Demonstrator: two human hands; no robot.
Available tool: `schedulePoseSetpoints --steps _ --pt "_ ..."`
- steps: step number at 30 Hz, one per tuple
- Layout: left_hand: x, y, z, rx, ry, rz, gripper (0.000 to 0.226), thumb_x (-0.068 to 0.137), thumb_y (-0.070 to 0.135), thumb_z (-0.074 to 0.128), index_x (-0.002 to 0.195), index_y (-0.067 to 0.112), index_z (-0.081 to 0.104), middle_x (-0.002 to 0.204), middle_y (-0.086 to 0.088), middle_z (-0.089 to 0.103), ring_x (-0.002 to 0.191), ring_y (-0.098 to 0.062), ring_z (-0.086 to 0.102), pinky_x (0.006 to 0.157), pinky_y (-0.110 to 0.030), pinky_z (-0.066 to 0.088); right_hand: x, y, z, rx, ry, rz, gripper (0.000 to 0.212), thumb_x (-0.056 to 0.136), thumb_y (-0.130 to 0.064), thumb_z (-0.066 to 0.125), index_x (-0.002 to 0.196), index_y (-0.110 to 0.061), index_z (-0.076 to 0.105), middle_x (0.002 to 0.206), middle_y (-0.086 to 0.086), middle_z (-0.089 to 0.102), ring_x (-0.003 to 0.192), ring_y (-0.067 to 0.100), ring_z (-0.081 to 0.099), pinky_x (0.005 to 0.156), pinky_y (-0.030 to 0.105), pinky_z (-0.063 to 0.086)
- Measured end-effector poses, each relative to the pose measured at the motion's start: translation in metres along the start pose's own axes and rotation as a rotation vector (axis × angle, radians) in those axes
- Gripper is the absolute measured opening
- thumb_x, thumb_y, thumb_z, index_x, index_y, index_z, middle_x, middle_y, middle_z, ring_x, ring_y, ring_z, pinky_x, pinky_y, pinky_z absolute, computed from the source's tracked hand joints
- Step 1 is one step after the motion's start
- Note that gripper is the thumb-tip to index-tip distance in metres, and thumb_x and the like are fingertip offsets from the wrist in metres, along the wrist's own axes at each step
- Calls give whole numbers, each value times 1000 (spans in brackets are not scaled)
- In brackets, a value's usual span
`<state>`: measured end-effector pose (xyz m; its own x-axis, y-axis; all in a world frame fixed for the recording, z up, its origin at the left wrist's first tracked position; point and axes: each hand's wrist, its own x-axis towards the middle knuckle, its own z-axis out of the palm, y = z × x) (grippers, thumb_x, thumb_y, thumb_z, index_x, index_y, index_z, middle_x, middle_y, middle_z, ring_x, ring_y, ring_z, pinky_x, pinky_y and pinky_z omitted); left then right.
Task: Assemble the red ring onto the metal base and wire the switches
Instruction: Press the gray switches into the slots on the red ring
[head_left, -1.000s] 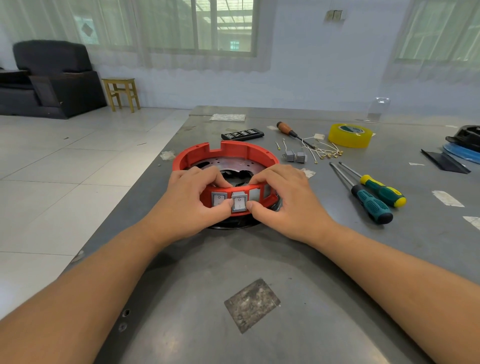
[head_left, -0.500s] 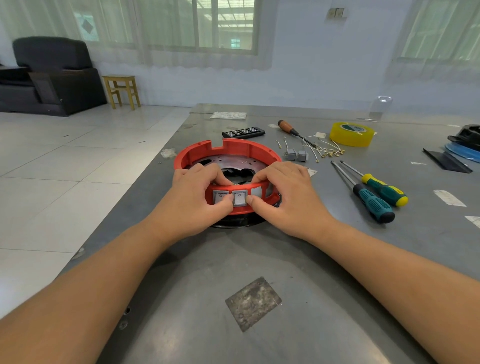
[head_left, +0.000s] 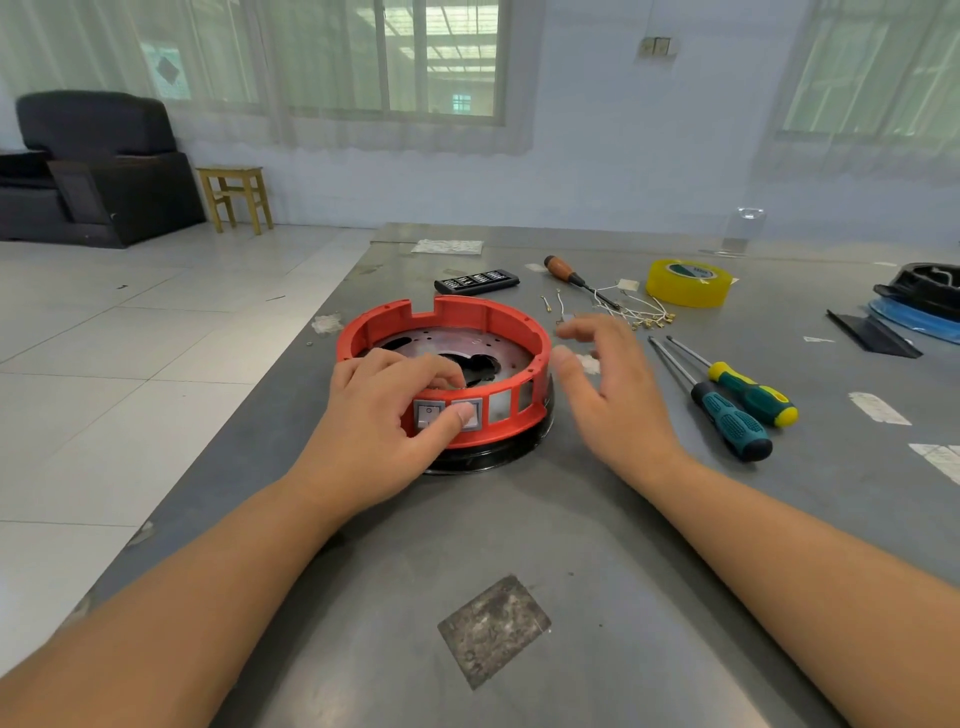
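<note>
Head view: the left hand (head_left: 379, 415) grips the near wall of the red ring (head_left: 441, 364), thumb pressing a switch (head_left: 467, 413), likely steadying it on the metal base (head_left: 447, 348). The right hand (head_left: 613, 384) hovers beside the ring, fingers spread, empty. Beyond lie loose wires (head_left: 639, 312), probably for connecting.

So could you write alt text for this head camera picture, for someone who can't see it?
A person's left hand grips a red ring on a metal base, thumb pressing a grey switch. The right hand hovers open beside it, near two screwdrivers.
</note>
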<state>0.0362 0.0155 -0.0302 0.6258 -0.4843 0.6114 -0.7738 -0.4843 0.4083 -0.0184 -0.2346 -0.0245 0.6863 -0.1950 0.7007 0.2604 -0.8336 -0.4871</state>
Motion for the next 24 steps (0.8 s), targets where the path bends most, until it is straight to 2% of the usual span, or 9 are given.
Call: schedulePoseSetpoints --steps 3,6,8,12,17,20,24 --pt "1 0 5 17 48 31 29 95 57 52 113 42 67 104 34 59 120 -8 46 108 -38 25 15 32 -1 -257 -71 129 19 100 -24 58 116 -16 64 123 2 60 122 21 51 103 31 37" --pt "6 -2 11 55 71 31 31 95 56 51 114 39 69 107 30 63 126 -14 47 110 -36 21 35 59 7 -526 -175 140 25 99 -26 55 122 -19 64 128 3 61 124 25 51 104 41 42" --pt "9 -4 13 59 82 22 31 95 55 51 114 39 70 107 30 62 127 -15 45 109 -34 19 51 72 16 -629 -185 127 29 98 -25 54 124 -18 64 130 3 61 124 27 51 103 43 42" --pt "11 -9 18 43 100 14 31 94 54 52 113 39 71 107 34 59 126 -15 44 108 -31 18 81 93 32 -681 -173 107 35 96 -23 57 130 -19 65 135 3 62 131 27 49 108 42 37" --pt "9 -10 19 45 125 26 28 94 52 54 113 39 71 107 34 58 122 -14 47 107 -33 21 104 112 48 -754 -264 88 45 94 -26 56 139 -26 61 148 -1 57 147 26 36 119 43 25" --pt "9 -9 18 46 121 25 28 94 52 54 112 39 71 106 33 58 122 -14 47 107 -33 22 107 115 52 -768 -285 85 38 94 -23 53 129 -27 68 135 3 66 144 26 39 117 43 25" --pt "9 -6 15 42 112 19 29 94 51 54 112 37 71 105 33 58 122 -15 47 107 -36 23 100 106 48 -767 -241 5 33 94 -28 58 124 -22 70 126 7 68 129 31 49 107 43 35"
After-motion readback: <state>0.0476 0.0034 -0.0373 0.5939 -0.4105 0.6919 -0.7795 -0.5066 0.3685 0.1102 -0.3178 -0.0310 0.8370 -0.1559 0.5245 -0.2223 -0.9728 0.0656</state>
